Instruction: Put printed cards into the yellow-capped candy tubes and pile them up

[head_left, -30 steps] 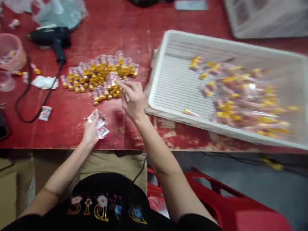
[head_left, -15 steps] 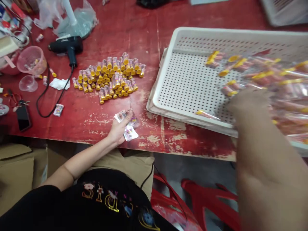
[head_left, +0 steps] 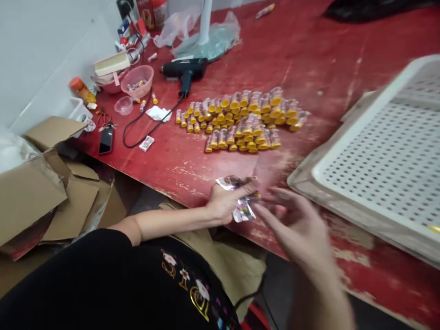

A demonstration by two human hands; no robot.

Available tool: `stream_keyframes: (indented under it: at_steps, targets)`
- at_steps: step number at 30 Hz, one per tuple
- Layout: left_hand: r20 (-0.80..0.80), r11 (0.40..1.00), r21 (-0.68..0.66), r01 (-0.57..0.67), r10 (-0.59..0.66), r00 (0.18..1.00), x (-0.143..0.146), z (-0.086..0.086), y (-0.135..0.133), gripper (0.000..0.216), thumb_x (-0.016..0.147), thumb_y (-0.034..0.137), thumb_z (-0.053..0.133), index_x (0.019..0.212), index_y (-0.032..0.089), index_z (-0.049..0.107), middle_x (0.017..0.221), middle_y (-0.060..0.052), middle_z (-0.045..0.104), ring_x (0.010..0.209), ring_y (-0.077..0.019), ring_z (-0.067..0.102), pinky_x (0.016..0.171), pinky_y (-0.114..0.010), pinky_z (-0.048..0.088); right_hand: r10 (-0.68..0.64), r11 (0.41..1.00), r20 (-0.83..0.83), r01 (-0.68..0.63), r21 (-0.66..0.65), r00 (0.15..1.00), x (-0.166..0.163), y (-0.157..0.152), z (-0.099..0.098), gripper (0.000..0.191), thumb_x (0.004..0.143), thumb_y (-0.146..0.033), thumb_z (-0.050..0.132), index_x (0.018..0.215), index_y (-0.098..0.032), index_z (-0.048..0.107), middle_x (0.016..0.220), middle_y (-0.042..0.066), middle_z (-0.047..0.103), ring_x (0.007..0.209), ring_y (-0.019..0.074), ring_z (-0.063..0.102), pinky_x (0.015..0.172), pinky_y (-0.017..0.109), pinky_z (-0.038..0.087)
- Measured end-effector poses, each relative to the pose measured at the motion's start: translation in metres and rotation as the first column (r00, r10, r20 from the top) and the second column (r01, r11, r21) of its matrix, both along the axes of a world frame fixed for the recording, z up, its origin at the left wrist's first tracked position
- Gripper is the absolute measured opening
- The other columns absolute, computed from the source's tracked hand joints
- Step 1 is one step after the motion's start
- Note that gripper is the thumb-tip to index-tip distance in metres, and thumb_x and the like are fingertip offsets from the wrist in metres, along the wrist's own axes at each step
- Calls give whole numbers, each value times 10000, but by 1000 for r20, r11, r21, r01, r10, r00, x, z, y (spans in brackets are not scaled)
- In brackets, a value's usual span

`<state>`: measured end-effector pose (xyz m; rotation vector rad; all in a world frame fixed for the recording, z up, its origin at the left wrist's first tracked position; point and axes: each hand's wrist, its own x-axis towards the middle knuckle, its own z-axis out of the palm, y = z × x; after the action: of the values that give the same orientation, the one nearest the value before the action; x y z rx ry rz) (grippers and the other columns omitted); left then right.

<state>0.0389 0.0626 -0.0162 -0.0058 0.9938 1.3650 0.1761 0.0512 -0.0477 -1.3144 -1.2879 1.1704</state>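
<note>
My left hand [head_left: 225, 203] rests at the near edge of the red table [head_left: 309, 50], closed on a small bundle of printed plastic wrappers [head_left: 240, 208]. My right hand [head_left: 297, 224], blurred by motion, is just right of it with fingers spread toward the wrappers; whether anything is in it is unclear. Beyond the hands lies a pile of several small tubes with yellow caps [head_left: 244, 119]. A white perforated tray [head_left: 385, 160] sits to the right.
A black heat gun [head_left: 184, 71] with its cord lies behind the pile. A pink basket [head_left: 137, 82], a clear cup [head_left: 123, 105], a phone [head_left: 105, 140] and clutter stand at the far left. Cardboard boxes [head_left: 37, 183] lie beside the table on the left.
The view swung left, so the tray's filled part left the frame. My right hand came back from the tray to the wrappers beside my left hand, which kept its hold.
</note>
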Motion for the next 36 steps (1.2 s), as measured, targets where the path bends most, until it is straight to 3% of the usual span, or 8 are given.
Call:
stream_keyframes:
  at_steps: [2,6,9,12,17,20,27,36]
  targets:
    - [30,1000,-21,-4,5,1000,0,3,-4,483,456,244,997,712,133,603,656,30,639,544,-84,589,600,-241,483,-62,998,-15,62,-25,998,-18,-19,5,596,751,-561,787,1233,-238,652,1101,71,657,965,196,644,975,476,552]
    - [58,995,-75,64,-60,997,-12,4,-2,422,560,235,964,761,150,602,676,42,635,573,-87,603,670,-257,501,-160,980,-25,162,114,987,-29,-47,19,522,878,-392,707,1368,-258,585,1169,77,617,1022,171,635,995,401,548]
    - [77,986,-104,131,-123,989,-16,3,2,389,635,287,937,765,155,595,678,38,639,572,-81,595,671,-254,495,-248,930,1,238,281,969,-25,-59,18,387,865,-268,726,1240,-230,637,1065,67,663,990,181,670,923,366,569]
    - [92,978,-126,168,-157,983,-12,7,-1,351,690,306,907,773,161,598,674,38,635,562,-85,585,656,-266,490,-279,873,151,185,451,948,-20,-63,12,280,841,-200,742,1114,-213,680,1029,76,696,984,205,679,895,380,570]
    - [113,968,-139,210,-195,974,-4,17,-15,382,629,254,939,785,161,603,695,39,646,583,-94,602,679,-285,497,-330,803,302,98,587,894,-14,-62,14,342,846,-164,742,1177,-238,702,1065,82,729,983,217,706,886,391,589]
    - [126,951,-136,279,-262,957,-4,18,-21,391,635,273,938,758,160,584,679,30,644,575,-104,607,664,-291,497,-357,781,348,73,620,867,-11,-64,18,418,830,-132,758,1222,-269,713,1084,75,743,978,216,712,871,382,587]
    - [148,935,-164,316,-293,945,-8,15,-15,367,670,312,923,790,151,615,708,10,666,594,-104,615,700,-293,525,-225,812,248,40,583,942,-1,-73,22,484,785,-87,791,1217,-293,723,1046,53,768,941,208,722,827,377,593]
    - [113,914,-129,385,-372,921,-9,17,-18,385,656,307,930,759,155,591,682,9,658,592,-116,625,701,-312,561,-327,784,338,53,619,882,0,-66,22,456,809,-135,785,1230,-299,722,1077,65,772,958,217,723,840,392,596]
